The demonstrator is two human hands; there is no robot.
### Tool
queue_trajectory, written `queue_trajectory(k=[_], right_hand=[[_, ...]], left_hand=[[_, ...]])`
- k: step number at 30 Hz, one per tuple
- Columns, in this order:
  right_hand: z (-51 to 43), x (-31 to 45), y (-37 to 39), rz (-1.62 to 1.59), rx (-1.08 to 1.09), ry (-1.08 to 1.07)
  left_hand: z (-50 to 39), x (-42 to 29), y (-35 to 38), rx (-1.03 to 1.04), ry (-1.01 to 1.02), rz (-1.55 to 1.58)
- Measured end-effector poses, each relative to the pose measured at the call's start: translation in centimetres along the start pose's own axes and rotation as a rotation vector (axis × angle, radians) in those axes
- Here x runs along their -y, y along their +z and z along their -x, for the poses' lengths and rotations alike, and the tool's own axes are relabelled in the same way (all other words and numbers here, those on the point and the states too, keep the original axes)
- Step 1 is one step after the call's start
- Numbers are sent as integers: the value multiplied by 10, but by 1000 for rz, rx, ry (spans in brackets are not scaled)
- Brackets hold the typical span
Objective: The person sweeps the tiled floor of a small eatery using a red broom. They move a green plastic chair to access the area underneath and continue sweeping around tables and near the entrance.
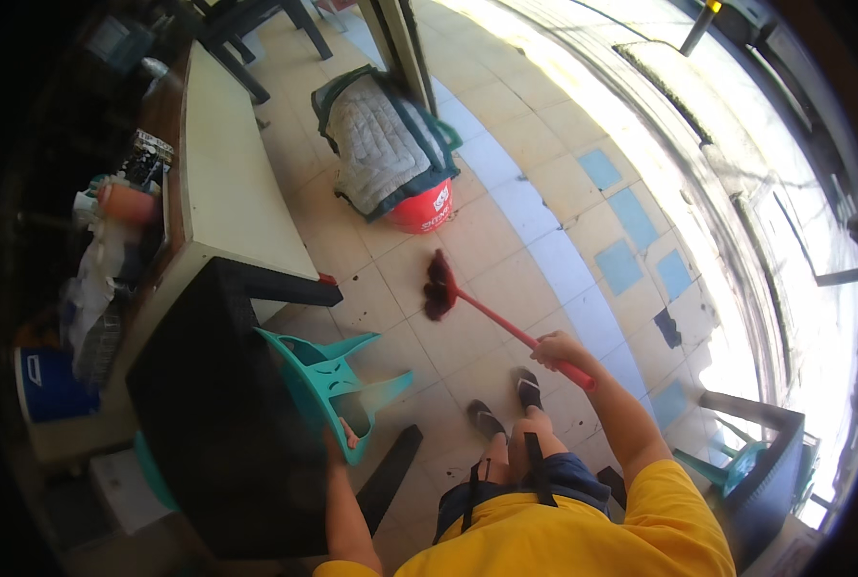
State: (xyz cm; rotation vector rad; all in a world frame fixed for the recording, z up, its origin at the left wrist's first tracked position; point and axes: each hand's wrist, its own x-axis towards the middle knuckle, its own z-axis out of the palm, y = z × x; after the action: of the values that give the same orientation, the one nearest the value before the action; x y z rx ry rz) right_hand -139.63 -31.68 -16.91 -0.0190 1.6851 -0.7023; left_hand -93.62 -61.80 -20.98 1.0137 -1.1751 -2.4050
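Note:
My right hand point(559, 350) is closed around the red handle point(505, 321) of a broom. The broom's dark red bristles point(440, 288) rest on the tiled floor ahead of my feet. My left hand point(346, 440) grips the edge of a teal plastic stool point(321, 386), with its fingertips showing through an opening. That stool is tipped over, its legs pointing away from the black table point(212, 425) beside it. Small dark specks point(360, 303) lie on the floor between the stool and the bristles.
A red bucket point(425, 209) draped with a grey mat point(386, 137) stands ahead, by a door frame point(400, 50). A long cream counter point(234, 151) runs along the left. Another black table point(761, 461) and a teal stool point(739, 461) are at right.

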Motion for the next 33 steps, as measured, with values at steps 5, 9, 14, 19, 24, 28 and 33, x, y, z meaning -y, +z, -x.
queue_trajectory(k=[5,9,14,19,24,28,33], right_hand=[[59,28,-19,-68,-383,-72],[94,41,28,-267,-211,-156],[40,90,76,-879,366,22],[-102,160,144,-325,342,-146],[-160,162,67,-496,435,28],[-92,163,-84,25,43,11],[-55,203,-176,250,-225,-27]], left_hand=[[27,-35,12,-306,41,-13],[15,-81,80,-763,453,-160],[-27,-111,132,-1012,78,-1137],[-36,-112,136,-1078,74,-1293],[-34,-104,119,-1033,52,-1152],[-34,-102,110,-1003,115,-1096],[-34,-102,113,-1027,8,-1129]])
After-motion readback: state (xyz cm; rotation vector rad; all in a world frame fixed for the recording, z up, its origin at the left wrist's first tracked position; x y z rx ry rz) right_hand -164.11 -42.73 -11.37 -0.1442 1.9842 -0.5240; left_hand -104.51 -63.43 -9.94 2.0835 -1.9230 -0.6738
